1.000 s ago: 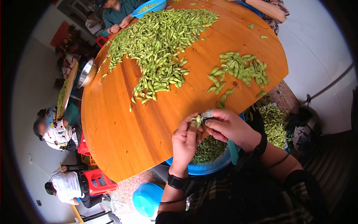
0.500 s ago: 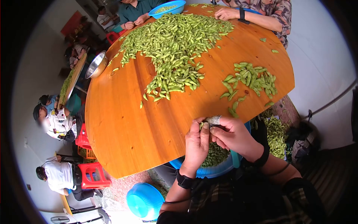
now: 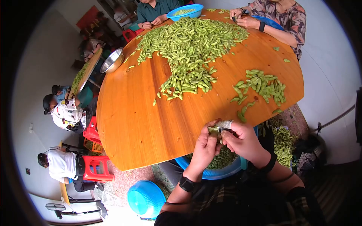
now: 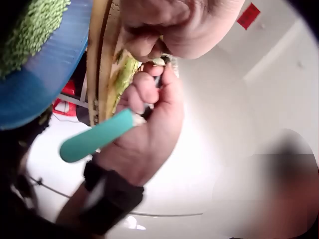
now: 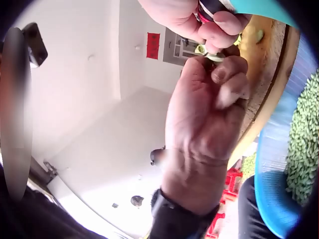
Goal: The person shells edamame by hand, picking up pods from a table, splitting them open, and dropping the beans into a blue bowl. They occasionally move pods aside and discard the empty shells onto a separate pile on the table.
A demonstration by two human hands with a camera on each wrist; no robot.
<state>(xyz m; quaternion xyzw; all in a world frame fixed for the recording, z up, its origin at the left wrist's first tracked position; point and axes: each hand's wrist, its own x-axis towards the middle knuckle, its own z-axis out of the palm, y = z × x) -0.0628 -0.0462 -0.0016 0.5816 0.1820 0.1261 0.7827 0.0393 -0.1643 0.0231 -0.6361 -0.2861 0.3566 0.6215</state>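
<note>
My left hand (image 3: 205,148) pinches a green soybean pod (image 3: 213,130) between thumb and fingers, over the table's near edge. Close against it, my right hand (image 3: 247,142) grips a tool with a teal handle (image 4: 97,137); its working end is mostly hidden among the fingers. Pale wrapping (image 3: 225,124) covers one right finger. In the right wrist view the pod (image 5: 214,57) sits where the fingertips of both hands meet. Below the hands is a blue basin (image 3: 217,174) with shelled green beans (image 5: 305,144) in it.
On the wooden table (image 3: 132,124) lie a large heap of pods (image 3: 192,49) and a smaller pile (image 3: 264,84) at right. A metal bowl (image 3: 112,61) stands at the left edge. Another blue basin (image 3: 145,199) is on the floor. People sit across the table.
The head view has shifted, so the table and heap appear lower and farther right. Both hands stay together; the pod shows more between the fingertips than half a second ago.
</note>
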